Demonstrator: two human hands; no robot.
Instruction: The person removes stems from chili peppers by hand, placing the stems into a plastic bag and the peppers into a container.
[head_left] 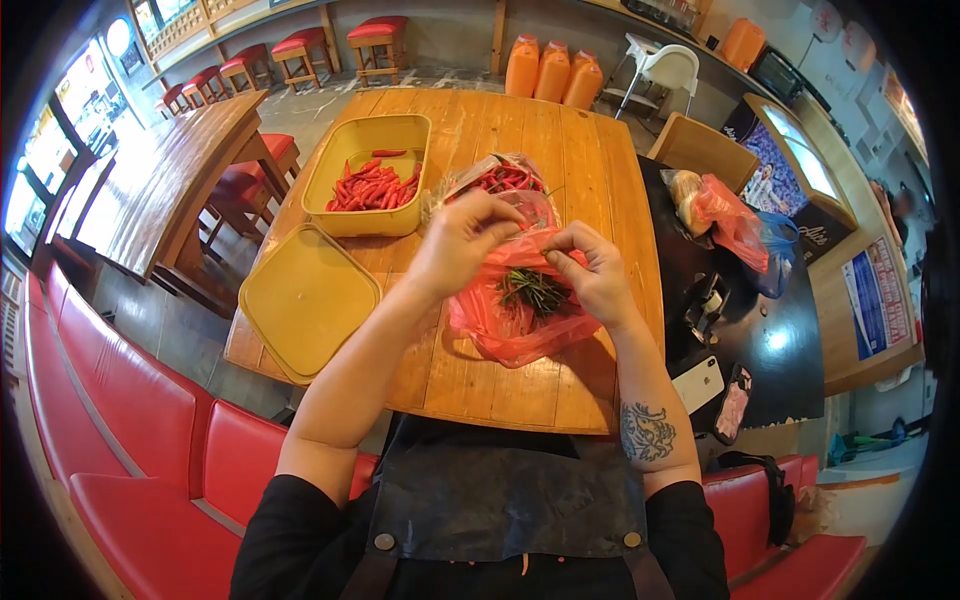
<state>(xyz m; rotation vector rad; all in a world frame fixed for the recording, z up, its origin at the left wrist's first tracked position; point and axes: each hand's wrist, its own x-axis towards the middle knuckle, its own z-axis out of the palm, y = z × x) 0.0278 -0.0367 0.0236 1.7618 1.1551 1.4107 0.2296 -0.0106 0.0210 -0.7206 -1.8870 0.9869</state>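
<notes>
My left hand (463, 245) is closed in a pinch above the red plastic bag; what its fingertips hold, if anything, is too small to make out. Close by on the right, my right hand (592, 272) also pinches with thumb and forefinger over the bag, its hold unclear. Green chili stems (533, 290) lie in the open red plastic bag (510, 345) beneath both hands. Just behind it is a clear bag of red chilies (507, 178). More red chilies (372, 188), looking stemless, fill part of a yellow tub (425, 150) at the table's left.
A yellow lid (308, 300) lies on the wooden table (590, 150) beside my left forearm. The black table (770, 370) on the right bears a white phone (698, 384), a pink case (733, 402) and plastic bags (735, 225). Red bench seats (245, 455) are close around me.
</notes>
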